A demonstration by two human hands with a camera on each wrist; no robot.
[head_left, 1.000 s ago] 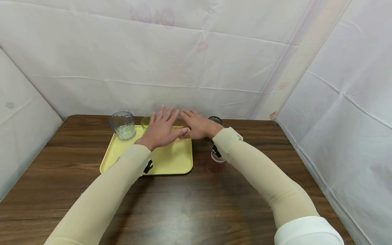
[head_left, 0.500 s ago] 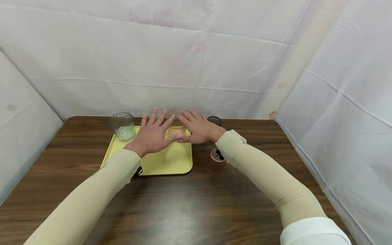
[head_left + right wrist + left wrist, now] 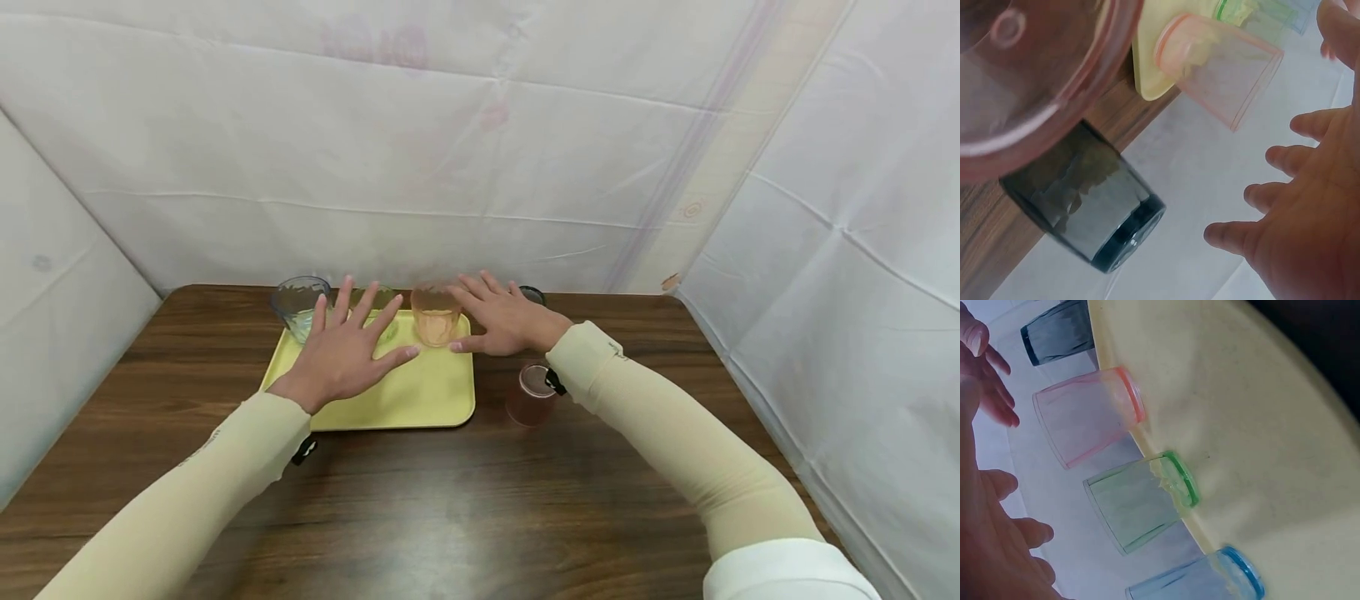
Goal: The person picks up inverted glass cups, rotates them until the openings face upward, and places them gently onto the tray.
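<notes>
Both our hands are spread flat, gripping nothing: left hand (image 3: 341,354) over the yellow tray (image 3: 420,400), right hand (image 3: 504,321) beside the orange cup (image 3: 435,317) at the tray's far edge. Lift clear so we don't tip it.

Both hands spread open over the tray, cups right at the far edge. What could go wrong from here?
1. The right hand is open beside the orange cup; a sideways brush might tip it.
2. The orange cup, green cup and blue cup stand at the yellow tray far rim; a nudge from the left hand could push one off.
3. The red cup sits under the right forearm; lowering the arm may knock it.
</notes>
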